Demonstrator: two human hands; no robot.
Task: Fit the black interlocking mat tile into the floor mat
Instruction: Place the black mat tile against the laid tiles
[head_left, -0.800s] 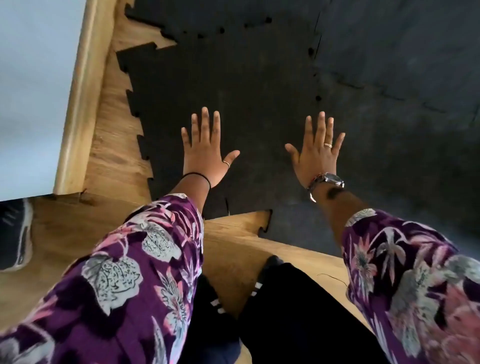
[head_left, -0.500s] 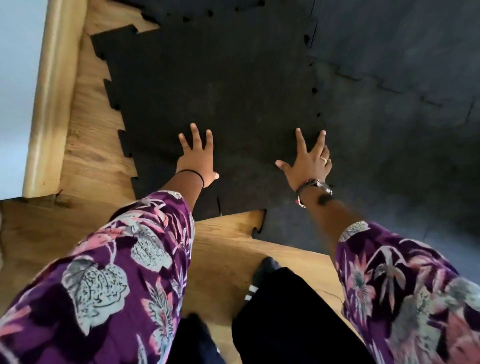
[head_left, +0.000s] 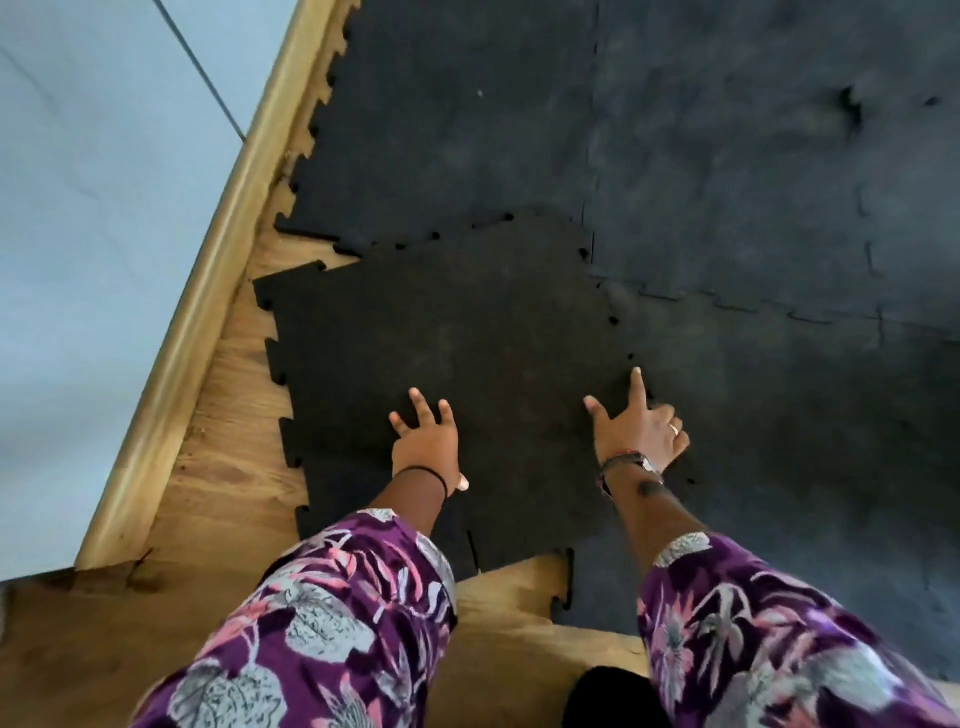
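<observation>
1. The black interlocking mat tile (head_left: 441, 332) is a dark, rough-grained square with puzzle-tooth tabs cut along its edges; the teeth show clearly down its left edge, over the wooden floor (head_left: 223, 467)
2. It lies flat in the near-left corner of the floor mat (head_left: 727, 156), turned a little out of line with the tiles around it
3. Its far edge overlaps or butts the neighbouring tile with small dark gaps along the seam, and at the far-left corner a wedge of bare wood shows between the two
4. Its right edge meets the greyer, dustier tiles of the floor mat, again with small holes at the tooth joints; whether the teeth are seated there cannot be told
5. The left hand (head_left: 426, 441) rests palm down on the near part of the tile, fingers spread and flat, holding nothing
6. The right hand (head_left: 641, 431) presses near the tile's right edge, fingers splayed, index finger stretched toward the seam, also gripping nothing; a watch (head_left: 631, 462) sits on the wrist
7. Both arms wear purple floral sleeves (head_left: 332, 613)
8. A wooden skirting board (head_left: 208, 291) runs along the left, beside a pale wall (head_left: 93, 208)
</observation>
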